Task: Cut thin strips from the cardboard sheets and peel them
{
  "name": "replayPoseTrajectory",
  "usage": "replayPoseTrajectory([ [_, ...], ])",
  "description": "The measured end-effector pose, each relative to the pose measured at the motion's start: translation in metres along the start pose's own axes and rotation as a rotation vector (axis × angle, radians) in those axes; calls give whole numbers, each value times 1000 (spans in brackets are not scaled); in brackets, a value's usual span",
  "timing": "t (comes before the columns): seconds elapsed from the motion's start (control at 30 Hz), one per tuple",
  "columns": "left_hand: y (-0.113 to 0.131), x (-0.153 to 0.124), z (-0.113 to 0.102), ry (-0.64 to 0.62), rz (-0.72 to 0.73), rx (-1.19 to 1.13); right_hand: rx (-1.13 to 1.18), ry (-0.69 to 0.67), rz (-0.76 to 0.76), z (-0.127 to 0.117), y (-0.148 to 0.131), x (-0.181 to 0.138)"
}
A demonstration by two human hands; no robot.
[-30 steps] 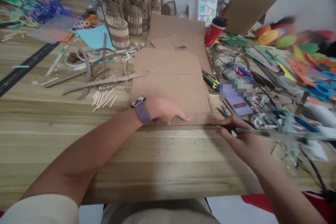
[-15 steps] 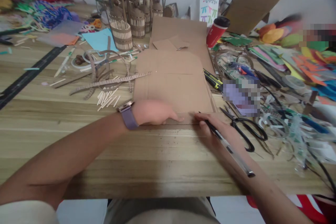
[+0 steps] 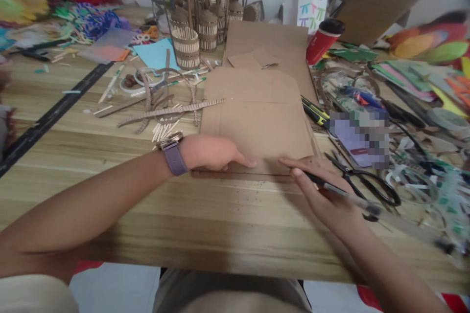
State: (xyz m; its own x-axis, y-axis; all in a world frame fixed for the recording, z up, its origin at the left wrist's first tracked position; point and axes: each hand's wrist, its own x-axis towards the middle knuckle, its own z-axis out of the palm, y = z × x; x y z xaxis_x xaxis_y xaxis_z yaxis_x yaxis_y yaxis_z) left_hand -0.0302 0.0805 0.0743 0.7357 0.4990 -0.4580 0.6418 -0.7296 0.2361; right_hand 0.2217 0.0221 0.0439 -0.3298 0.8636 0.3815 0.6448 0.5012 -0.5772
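A flat sheet of brown cardboard [image 3: 260, 117] lies on the wooden table [image 3: 183, 205]. My left hand [image 3: 215, 152], with a purple watch strap at the wrist, presses flat on the sheet's near edge with its fingers stretched out. My right hand [image 3: 323, 195] rests just right of it at the same edge, its fingers closed round a black pen [image 3: 341, 193] whose tip points left toward the cardboard.
Black scissors [image 3: 370, 186] and a phone [image 3: 358, 142] lie right of the cardboard, a yellow utility knife [image 3: 316, 112] beside it. A red cup [image 3: 323, 41], stick-built baskets [image 3: 191, 44], cardboard strips [image 3: 169, 112], loose sticks and coloured paper scraps crowd the back and sides.
My right hand brought the pen in from the right to the cardboard's near edge. The view shifted a little to the left. My left hand stayed pressed on the sheet.
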Motion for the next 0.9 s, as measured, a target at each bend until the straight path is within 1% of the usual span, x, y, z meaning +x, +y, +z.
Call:
replayPoseTrajectory([
  [0.03,-1,0,1,4,6,-3,59,-3,8,4,-9,1],
  [0.1,-3,1,3,18,14,-17,166,-52,47,15,-25,3],
  [0.17,-6,2,6,33,19,-43,265,-81,120,29,-37,4],
  [0.27,-9,4,10,59,71,-117,359,-110,206,48,-44,4],
  [0.37,-10,6,10,71,150,-194,381,-118,215,60,-43,4],
  [0.47,-8,6,6,59,159,-209,332,-117,207,66,-43,3],
  [0.63,-2,4,0,31,124,-184,321,-144,226,71,-43,2],
  [0.77,-1,4,0,43,122,-186,328,-163,191,72,-42,3],
  [0.9,-2,5,0,26,130,-182,316,-159,174,72,-42,4],
])
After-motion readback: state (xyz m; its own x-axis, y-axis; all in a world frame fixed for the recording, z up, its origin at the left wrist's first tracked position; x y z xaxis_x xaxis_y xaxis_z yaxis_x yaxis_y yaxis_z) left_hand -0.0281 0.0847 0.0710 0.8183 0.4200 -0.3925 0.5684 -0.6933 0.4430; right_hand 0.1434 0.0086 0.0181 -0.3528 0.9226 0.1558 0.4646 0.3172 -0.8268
